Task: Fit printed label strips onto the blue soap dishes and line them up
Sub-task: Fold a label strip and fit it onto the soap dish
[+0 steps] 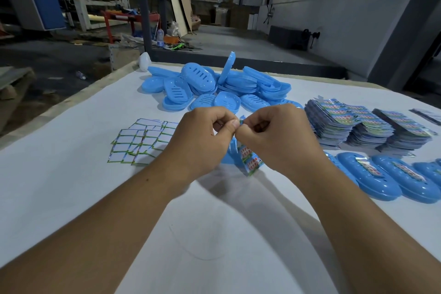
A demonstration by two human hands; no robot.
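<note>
Above a white-covered table [71,186], the left hand [202,141] and right hand [274,138] pinch the top end of a colourful printed label strip [253,162], which hangs before a blue plastic soap dish [230,157]. Labelled blue dishes [372,179] line the right; a loose blue pile [214,88] sits behind.

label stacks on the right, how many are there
3 stacks, side by side right of the hands: nearest, middle, farthest right. A dark flat thing at the edge may be another.
</note>
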